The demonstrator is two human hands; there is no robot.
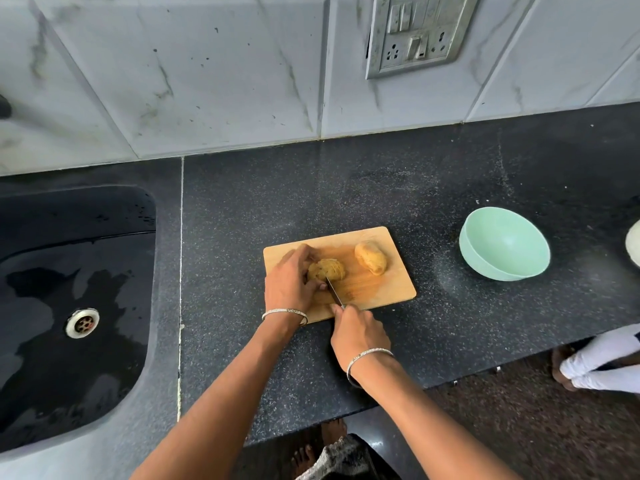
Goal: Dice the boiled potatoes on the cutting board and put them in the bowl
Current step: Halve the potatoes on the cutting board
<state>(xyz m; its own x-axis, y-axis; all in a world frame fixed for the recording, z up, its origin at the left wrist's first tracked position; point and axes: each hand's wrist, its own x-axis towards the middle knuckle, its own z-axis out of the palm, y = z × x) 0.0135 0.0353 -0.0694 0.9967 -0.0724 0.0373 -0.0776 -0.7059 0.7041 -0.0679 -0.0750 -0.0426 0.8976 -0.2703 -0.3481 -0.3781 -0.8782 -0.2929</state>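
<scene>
Head view: your left hand (289, 282) is on the cutting board (384, 289), fingers (304, 252) curled round the part-sliced potato (329, 270) and holding it down. Your right hand (358, 336) is at 6 o'clock of that potato, fingers wrapped tight round the knife (334, 293) handle, blade meeting the potato's near edge. The whole potato (370, 257) lies at 2 o'clock, just beside it, on the board. The green bowl (502, 244) is at 3 o'clock of the board, well apart, on the counter (242, 220). The wet sink (69, 271) is at 9 o'clock.
</scene>
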